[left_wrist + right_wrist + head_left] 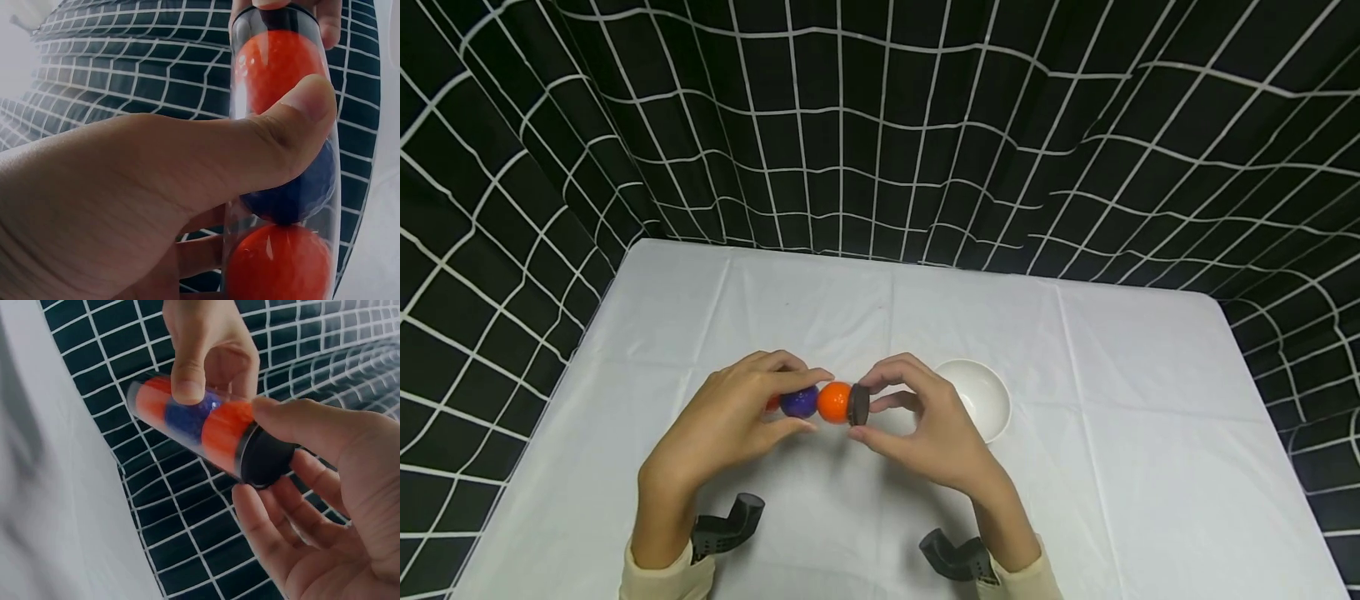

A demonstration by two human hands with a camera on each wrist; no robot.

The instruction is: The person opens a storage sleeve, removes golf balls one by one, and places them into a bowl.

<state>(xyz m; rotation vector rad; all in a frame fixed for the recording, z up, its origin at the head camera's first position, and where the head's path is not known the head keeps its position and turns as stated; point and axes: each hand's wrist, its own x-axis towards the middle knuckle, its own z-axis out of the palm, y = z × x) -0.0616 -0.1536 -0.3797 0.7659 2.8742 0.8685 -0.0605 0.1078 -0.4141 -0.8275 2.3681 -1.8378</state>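
Observation:
A clear plastic tube [187,434] of golf balls lies sideways between the two hands, above the table. Inside it a blue ball [800,402] sits between an orange ball [835,402] and a red-orange ball [278,265]. My left hand [722,421] grips the tube around its middle, the thumb [300,119] across the wall near the blue ball. At the right end, my right hand [932,421] holds the black cap [269,459] between thumb and fingers. The cap appears seated on the tube's end; whether it is loose, I cannot tell.
A white bowl [988,400] stands on the table just behind and right of the right hand. White cloth covers the table [1150,458]. Black curtains with a white grid [865,125] enclose the back and sides. Each wrist wears a black mount [730,525].

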